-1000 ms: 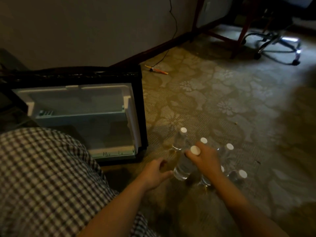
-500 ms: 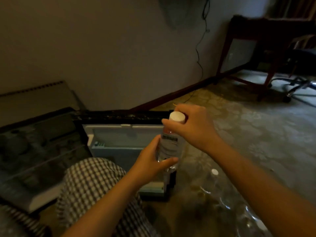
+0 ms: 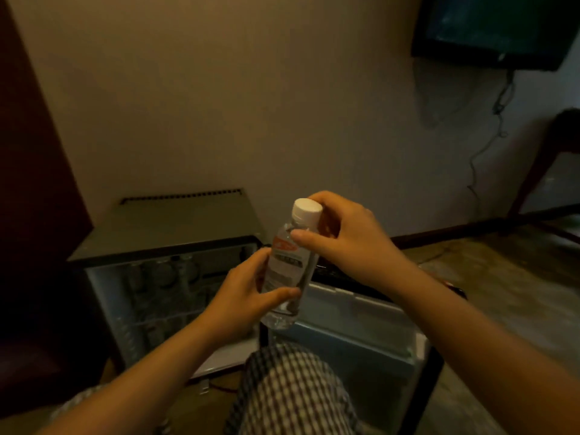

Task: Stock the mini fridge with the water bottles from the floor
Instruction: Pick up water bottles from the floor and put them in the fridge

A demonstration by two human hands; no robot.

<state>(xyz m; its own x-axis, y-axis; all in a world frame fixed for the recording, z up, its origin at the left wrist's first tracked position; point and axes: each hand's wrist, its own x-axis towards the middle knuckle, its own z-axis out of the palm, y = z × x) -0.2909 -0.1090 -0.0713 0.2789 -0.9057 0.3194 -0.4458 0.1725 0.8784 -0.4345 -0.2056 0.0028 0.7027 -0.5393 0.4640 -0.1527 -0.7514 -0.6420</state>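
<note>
Clear plastic white-capped water bottle (image 3: pixel 287 268) before boxy grey mini fridge (image 3: pixel 163 221).
Gripped low by left hand (image 3: pixel 241 299), pinched at neck by right hand (image 3: pixel 345 237).

Behind my right hand (image 3: pixel 348 237) stands a plain beige wall (image 3: pixel 251 89) in dim warm light, high to the right of it hangs a dark screen (image 3: pixel 502 26) with a thin cable (image 3: pixel 474 164) going down toward the dark baseboard (image 3: pixel 455 232) and the carpet (image 3: pixel 518 277), and far left is a dark wooden panel (image 3: pixel 28 152).
</note>
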